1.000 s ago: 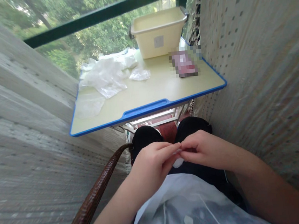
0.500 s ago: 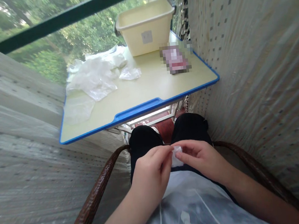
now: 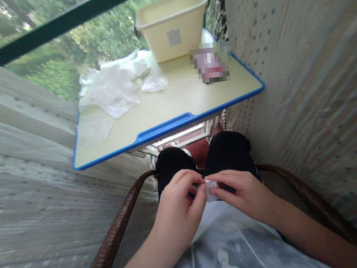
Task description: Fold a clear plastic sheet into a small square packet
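Over my lap, my left hand (image 3: 179, 205) and my right hand (image 3: 243, 191) meet fingertip to fingertip. Both pinch a small clear plastic piece (image 3: 210, 188) between thumb and fingers. I cannot make out what the piece is. My dark trousers and pale printed shirt lie under the hands. I sit in a brown wicker chair (image 3: 118, 228).
A pale table with a blue rim (image 3: 165, 129) stands in front of my knees. On it are crumpled clear plastic bags (image 3: 114, 87), a cream tub (image 3: 172, 23) and a blurred pink item (image 3: 209, 63). Woven mats wall both sides; a green rail crosses the window.
The view swung a little, bringing the right chair arm into sight. My hands stayed together over my lap, and the clear piece now shows more plainly between the fingertips.
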Tool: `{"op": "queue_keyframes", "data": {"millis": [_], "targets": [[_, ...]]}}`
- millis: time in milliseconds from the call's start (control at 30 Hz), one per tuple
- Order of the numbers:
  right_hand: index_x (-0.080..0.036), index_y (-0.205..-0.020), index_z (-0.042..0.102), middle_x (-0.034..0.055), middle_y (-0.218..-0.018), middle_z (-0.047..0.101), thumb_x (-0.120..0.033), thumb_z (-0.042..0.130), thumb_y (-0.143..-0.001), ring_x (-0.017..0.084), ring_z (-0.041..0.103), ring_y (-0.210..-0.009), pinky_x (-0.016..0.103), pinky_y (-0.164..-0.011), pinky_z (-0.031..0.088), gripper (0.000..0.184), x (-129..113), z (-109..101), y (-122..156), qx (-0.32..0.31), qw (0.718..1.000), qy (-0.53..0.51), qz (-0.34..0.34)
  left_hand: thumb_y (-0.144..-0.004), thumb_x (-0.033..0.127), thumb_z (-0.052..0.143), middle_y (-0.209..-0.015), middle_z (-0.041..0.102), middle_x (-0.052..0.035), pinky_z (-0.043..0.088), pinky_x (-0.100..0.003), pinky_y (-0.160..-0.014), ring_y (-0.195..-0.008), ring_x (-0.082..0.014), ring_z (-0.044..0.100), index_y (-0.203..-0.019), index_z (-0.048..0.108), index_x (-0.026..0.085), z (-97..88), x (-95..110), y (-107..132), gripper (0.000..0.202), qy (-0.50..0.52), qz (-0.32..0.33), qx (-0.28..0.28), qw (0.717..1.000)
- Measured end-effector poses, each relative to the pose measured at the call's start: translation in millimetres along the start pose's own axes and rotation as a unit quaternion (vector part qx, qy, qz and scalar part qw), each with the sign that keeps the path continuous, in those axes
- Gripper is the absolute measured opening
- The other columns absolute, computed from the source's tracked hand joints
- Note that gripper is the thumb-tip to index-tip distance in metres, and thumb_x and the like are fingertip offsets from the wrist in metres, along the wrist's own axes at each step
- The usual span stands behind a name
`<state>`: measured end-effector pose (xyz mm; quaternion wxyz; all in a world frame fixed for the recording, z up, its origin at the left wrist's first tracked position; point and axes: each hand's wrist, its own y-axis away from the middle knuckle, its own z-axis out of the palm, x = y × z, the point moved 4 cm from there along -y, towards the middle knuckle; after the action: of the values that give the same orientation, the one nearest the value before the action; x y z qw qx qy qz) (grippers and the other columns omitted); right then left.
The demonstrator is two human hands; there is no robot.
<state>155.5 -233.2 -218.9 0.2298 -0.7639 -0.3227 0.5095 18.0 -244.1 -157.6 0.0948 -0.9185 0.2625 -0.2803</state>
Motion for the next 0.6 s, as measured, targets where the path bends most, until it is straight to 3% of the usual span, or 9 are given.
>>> {"op": "queue_keyframes", "data": {"millis": [133, 267, 433, 600], "targets": [[-0.015, -0.106, 0.06, 0.0007, -0.101, 0.062, -0.024, 0.051, -0.086, 0.006, 0.056, -0.092, 0.016, -0.081, 0.043, 0.023, -2.5, -1.3, 2.5, -0.009, 1.0, 0.009, -0.014, -0.083, 0.023, 0.051, -0.09, 0.052, 0.0005, 0.041, -0.014, -0.052, -0.072, -0.0042, 0.05, -0.085, 0.058, 0.019, -6.1, 4.1, 4.8, 0.009, -0.038, -0.002, 0.033, 0.999], [-0.016, -0.106, 0.06, 0.0009, -0.1, 0.062, -0.024, 0.053, -0.085, 0.007, 0.056, -0.092, 0.017, -0.082, 0.043, 0.023, -3.7, -3.8, 5.0, 0.0, 1.0, 0.009, -0.019, -0.079, 0.018, 0.056, -0.082, 0.051, -0.0009, 0.038, -0.015, -0.053, -0.065, -0.0038, 0.047, -0.086, 0.06, 0.018, -7.9, 14.4, 15.1, 0.008, -0.086, 0.077, 0.062, 0.991], [-0.016, -0.106, 0.059, -0.0007, -0.1, 0.061, -0.023, 0.053, -0.085, 0.005, 0.056, -0.092, 0.015, -0.082, 0.042, 0.023, -5.8, -5.3, 6.3, 0.006, 0.999, 0.015, -0.031, -0.079, 0.018, 0.058, -0.091, 0.054, -0.001, 0.038, -0.017, -0.06, -0.069, -0.0046, 0.048, -0.1, 0.059, 0.02, -4.2, 15.9, 23.1, 0.021, -0.16, 0.128, 0.084, 0.975], [-0.015, -0.103, 0.059, 0.0004, -0.099, 0.062, -0.023, 0.054, -0.084, 0.007, 0.056, -0.092, 0.017, -0.083, 0.043, 0.022, -7.4, -4.2, 7.9, 0.01, 0.999, 0.024, -0.048, -0.081, 0.019, 0.056, -0.091, 0.054, -0.0019, 0.038, -0.019, -0.062, -0.07, -0.0063, 0.047, -0.098, 0.059, 0.019, 0.5, 15.3, 25.4, 0.018, -0.199, 0.131, 0.079, 0.968]]}}
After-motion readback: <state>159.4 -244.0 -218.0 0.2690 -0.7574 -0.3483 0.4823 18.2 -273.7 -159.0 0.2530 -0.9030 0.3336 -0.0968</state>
